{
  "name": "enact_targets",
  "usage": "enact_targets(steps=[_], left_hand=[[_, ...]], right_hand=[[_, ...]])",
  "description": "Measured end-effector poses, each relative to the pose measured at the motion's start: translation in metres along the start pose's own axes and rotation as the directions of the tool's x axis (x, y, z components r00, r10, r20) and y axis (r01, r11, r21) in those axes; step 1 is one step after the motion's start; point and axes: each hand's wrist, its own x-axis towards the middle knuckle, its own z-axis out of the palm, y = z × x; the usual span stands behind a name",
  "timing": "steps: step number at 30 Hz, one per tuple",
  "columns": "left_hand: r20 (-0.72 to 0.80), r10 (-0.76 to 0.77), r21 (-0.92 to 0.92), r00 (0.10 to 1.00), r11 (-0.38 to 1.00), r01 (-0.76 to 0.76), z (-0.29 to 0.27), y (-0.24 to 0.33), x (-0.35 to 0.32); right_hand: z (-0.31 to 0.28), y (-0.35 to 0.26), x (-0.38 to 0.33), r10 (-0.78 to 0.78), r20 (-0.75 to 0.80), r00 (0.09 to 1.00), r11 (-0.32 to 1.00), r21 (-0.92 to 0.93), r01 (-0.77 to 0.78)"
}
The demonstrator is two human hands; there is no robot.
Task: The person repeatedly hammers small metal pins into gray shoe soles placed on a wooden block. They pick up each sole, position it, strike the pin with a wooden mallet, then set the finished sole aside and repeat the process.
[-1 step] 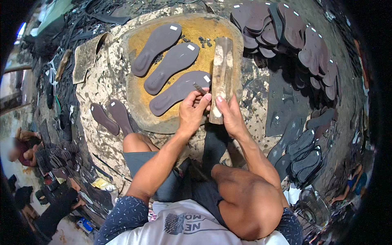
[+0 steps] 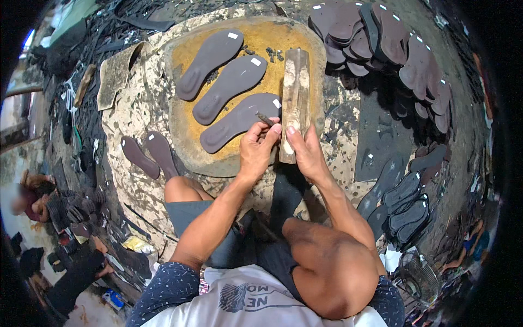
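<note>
In my left hand (image 2: 256, 150) a short dark rod (image 2: 265, 118) is pinched between thumb and fingers, its upper end sticking out over the nearest sole. My right hand (image 2: 306, 154) grips the near end of a worn wooden block (image 2: 297, 82), which points away from me with pale chipped patches on its face. Both hands are close together at the front right of a round yellowish work board (image 2: 261, 41). On this board lie a nearest grey sole (image 2: 226, 131), a middle sole (image 2: 231, 87) and a far sole (image 2: 210, 62), each with a white sticker.
Small dark scraps (image 2: 272, 53) lie on the board beyond the soles. Two brown soles (image 2: 160, 152) rest at its left. Stacked brown soles (image 2: 389, 38) curve along the far right, with black soles (image 2: 406, 210) nearer. A wire-cage fan (image 2: 419, 278) stands lower right; another person (image 2: 35, 204) sits far left.
The rod and the wooden block have shifted very slightly; both hands keep their grip. The soles stay in place on the board.
</note>
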Motion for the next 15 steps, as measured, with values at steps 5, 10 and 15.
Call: enact_targets(steps=[5,10,15], left_hand=[[-0.212,-0.104,-0.099,0.972,0.992,0.085,-0.036,0.000,0.035],[0.023,0.120,0.387,0.993,0.915,-0.119,-0.042,0.019,0.082],[0.053,0.112,0.499,0.992,0.858,-0.123,-0.041,0.017,0.089]], right_hand=[[-0.004,-0.009,-0.004,0.099,-0.025,0.995,0.921,-0.375,-0.101],[-0.037,0.001,-0.008,0.315,0.071,0.946,0.948,-0.067,-0.311],[-0.047,-0.004,-0.008,0.445,0.131,0.886,0.893,0.008,-0.450]])
